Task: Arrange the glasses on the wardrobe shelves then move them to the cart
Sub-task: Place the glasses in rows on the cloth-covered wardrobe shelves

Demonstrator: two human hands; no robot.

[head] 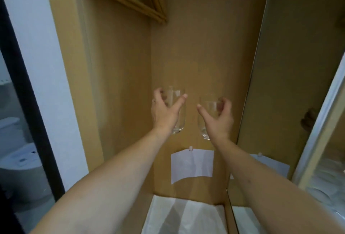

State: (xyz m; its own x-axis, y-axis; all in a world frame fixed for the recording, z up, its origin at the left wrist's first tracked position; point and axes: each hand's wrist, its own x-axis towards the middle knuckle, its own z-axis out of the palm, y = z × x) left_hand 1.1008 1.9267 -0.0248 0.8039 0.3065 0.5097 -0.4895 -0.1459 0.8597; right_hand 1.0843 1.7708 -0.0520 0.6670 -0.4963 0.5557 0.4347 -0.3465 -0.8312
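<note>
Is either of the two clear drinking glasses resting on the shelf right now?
No, the left hand and right hand each hold a clear drinking glass in mid-air.

Both arms outstretched; left hand [164, 110], right hand [218, 120] each gripping glass.

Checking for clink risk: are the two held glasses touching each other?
Apart. The head view shows bare wardrobe back panel between the left glass in the left hand and the right glass in the right hand.
</note>
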